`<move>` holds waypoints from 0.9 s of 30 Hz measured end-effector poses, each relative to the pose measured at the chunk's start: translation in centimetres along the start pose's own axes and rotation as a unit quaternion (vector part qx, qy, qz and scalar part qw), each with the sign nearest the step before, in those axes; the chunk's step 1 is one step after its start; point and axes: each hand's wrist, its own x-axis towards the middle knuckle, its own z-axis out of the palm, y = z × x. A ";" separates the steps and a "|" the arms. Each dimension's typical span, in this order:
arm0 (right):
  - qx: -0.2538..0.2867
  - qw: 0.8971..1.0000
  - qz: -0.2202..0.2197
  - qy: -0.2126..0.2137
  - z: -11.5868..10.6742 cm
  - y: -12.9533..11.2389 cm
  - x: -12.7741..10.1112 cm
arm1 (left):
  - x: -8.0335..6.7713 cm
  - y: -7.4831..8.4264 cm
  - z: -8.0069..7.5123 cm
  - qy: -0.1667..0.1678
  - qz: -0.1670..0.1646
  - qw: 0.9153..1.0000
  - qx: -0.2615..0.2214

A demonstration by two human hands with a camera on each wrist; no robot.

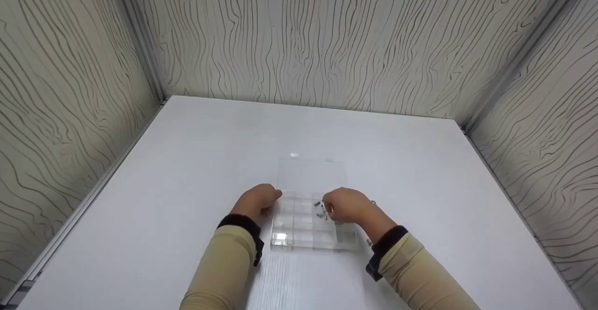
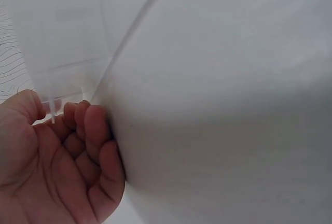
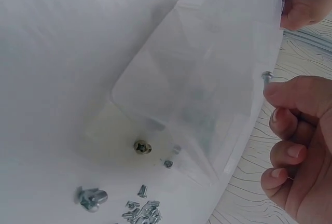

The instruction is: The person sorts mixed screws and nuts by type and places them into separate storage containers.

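Note:
A clear plastic compartment box [image 1: 303, 223] lies on the white table with its lid [image 1: 310, 172] folded open at the far side. My left hand [image 1: 258, 201] holds the box's left wall, thumb on one side and curled fingers [image 2: 96, 125] on the other. Over the right-hand compartments, my right hand [image 1: 348, 205] pinches a small silver screw [image 3: 267, 77] between thumb and forefinger, its head upward in the right wrist view. Several small screws [image 1: 319, 215] show in the box beside that hand.
In the right wrist view, a pile of small screws [image 3: 145, 213] lies by the box, with one apart [image 3: 142, 191]. A bigger silver screw [image 3: 92, 198] and a brassy screw [image 3: 142, 147] are nearby. Wood-patterned walls [image 1: 299, 39] enclose the table's back and sides.

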 end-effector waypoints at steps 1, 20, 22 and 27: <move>0.002 1.000 0.003 0.001 0.1 0.1 0.0 | 0.0 0.0 0.0 0.000 0.001 1.000 -0.002; 0.082 0.992 0.076 -0.056 0.5 4.7 -3.1 | -0.2 -0.2 -0.1 -0.005 -0.024 0.999 -0.040; 0.095 0.990 0.080 -0.064 0.9 5.0 -3.3 | 0.0 -0.1 -0.1 -0.006 -0.022 0.999 -0.032; 0.106 0.989 0.078 -0.070 2.0 5.2 -3.6 | 0.3 -0.1 0.0 -0.006 -0.027 1.000 -0.008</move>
